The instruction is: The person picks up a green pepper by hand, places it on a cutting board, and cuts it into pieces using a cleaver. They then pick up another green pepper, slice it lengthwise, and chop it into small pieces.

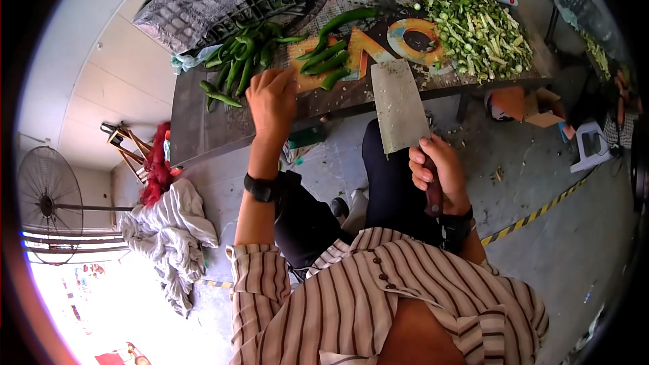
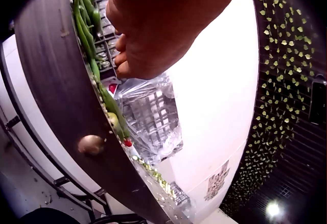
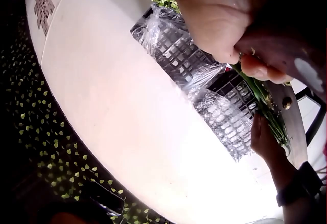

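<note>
My right hand [image 1: 446, 169] grips the dark handle of a cleaver [image 1: 399, 105], its broad blade raised in front of the table edge. Bits of green cling to the blade. The left hand [image 1: 272, 105], fingers loosely bent, is above the near table edge, beside a pile of whole green peppers [image 1: 245, 51]; no pepper shows in its fingers. Right of that hand, several peppers [image 1: 326, 61] lie on a board [image 1: 307, 83] with large orange and yellow letters. Chopped green pepper [image 1: 483, 34] is heaped at the board's right end. In the right wrist view, the handle sits within the curled fingers [image 3: 260, 71].
Plastic-wrapped black crates [image 1: 236, 3] line the back of the dark table [image 1: 216, 125]. A fan [image 1: 47, 203] and grey cloth [image 1: 176, 230] are at left. On the floor to the right are a cardboard box [image 1: 544, 108] and a small white stool [image 1: 591, 145].
</note>
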Action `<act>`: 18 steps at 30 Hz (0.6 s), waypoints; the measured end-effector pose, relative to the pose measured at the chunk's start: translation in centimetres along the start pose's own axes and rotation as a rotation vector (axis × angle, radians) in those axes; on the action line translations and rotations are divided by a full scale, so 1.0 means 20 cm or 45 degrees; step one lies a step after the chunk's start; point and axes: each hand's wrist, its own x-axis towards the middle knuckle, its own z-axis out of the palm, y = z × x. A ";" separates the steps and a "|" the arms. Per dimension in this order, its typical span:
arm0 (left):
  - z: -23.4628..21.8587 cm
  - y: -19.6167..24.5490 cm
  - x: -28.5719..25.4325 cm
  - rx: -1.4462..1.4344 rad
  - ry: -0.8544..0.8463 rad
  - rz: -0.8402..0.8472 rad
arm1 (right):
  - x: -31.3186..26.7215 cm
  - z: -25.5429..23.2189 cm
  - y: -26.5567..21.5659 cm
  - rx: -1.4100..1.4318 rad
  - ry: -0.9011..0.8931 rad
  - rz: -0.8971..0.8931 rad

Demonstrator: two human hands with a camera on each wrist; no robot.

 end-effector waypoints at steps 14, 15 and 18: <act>0.20 0.07 0.09 0.024 -0.191 0.028 | -0.01 -0.01 0.00 -0.007 0.032 -0.006; 0.20 0.06 0.09 0.028 -0.192 0.028 | -0.01 -0.01 0.00 -0.004 0.030 -0.003; 0.14 0.05 0.11 -0.074 -0.152 -0.004 | -0.01 -0.01 0.01 -0.003 0.035 -0.010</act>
